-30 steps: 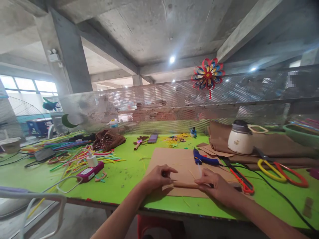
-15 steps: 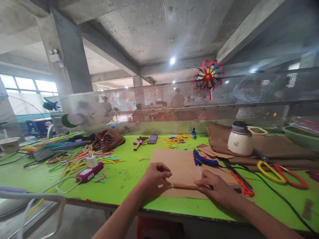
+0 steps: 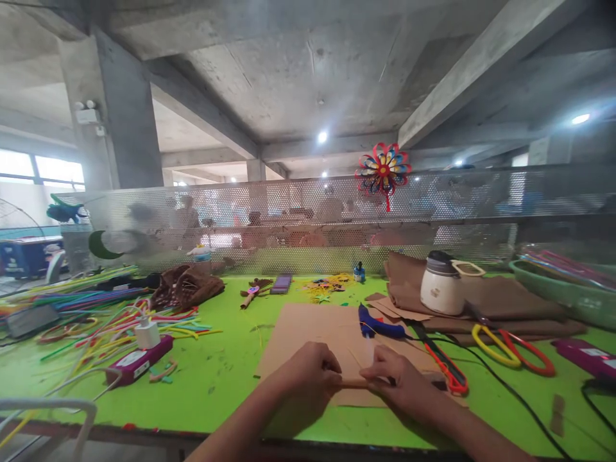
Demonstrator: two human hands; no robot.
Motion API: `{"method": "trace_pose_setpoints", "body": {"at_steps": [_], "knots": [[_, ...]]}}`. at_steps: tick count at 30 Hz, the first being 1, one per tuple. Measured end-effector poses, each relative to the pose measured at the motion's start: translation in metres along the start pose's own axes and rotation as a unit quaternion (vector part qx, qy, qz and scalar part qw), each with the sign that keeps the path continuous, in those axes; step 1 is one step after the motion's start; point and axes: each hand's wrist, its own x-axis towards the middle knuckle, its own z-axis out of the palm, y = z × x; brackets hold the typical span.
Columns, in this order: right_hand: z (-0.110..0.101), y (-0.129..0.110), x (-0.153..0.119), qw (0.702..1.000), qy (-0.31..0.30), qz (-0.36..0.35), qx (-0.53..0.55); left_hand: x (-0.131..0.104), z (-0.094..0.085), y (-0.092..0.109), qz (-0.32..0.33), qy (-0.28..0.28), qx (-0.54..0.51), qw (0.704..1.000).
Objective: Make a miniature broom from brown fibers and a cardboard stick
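Note:
My left hand (image 3: 312, 372) pinches the left end of a narrow brown paper roll (image 3: 354, 383). The fingers of my right hand (image 3: 395, 377) are closed on the same roll a little further right, so only a short stretch shows between the hands. Under it lies a flat brown cardboard sheet (image 3: 301, 327). A blue hot glue gun (image 3: 382, 326) rests on that sheet just beyond my right hand, its nozzle end towards me. To the right of that hand is a red and black utility knife (image 3: 445, 360).
Scissors (image 3: 510, 351), a cream jug (image 3: 439, 285) and folded brown material (image 3: 505, 292) stand on the right. A glue gun cord (image 3: 505, 391) crosses there. On the left are a purple power strip (image 3: 139, 362) and colourful pipe cleaners (image 3: 101, 321). A perforated screen (image 3: 279, 212) bounds the back.
My left hand, earlier apart with its fingers slightly open, has moved right and closed on the roll's left end. The view has shifted a little to the right.

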Motion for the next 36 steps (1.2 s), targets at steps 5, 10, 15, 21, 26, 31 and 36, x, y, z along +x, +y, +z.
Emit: {"method": "trace_pose_setpoints", "body": {"at_steps": [5, 10, 15, 21, 26, 31, 36], "knots": [[0.001, 0.002, 0.000, 1.000, 0.010, -0.012, -0.018, 0.007, -0.012, 0.008, -0.008, -0.040, 0.087, 0.995], [0.001, 0.001, -0.001, 0.999, 0.010, -0.023, -0.025, 0.010, -0.018, 0.020, -0.015, -0.062, 0.151, 0.986], [0.002, 0.002, -0.001, 1.000, 0.009, -0.021, -0.009, 0.005, -0.016, 0.021, 0.012, -0.058, 0.179, 0.982], [0.004, 0.005, 0.000, 1.000, 0.011, -0.018, 0.007, -0.010, -0.009, 0.011, 0.070, 0.026, 0.177, 0.981], [0.001, 0.001, 0.000, 1.000, 0.013, -0.011, 0.017, -0.017, -0.006, 0.011, 0.107, 0.045, 0.207, 0.971], [0.002, 0.002, 0.000, 1.000, 0.011, -0.018, 0.013, -0.017, 0.001, 0.010, 0.110, 0.067, 0.239, 0.962], [0.003, 0.004, 0.001, 1.000, 0.010, -0.027, 0.006, -0.018, 0.007, 0.009, 0.109, 0.085, 0.281, 0.950]]}}
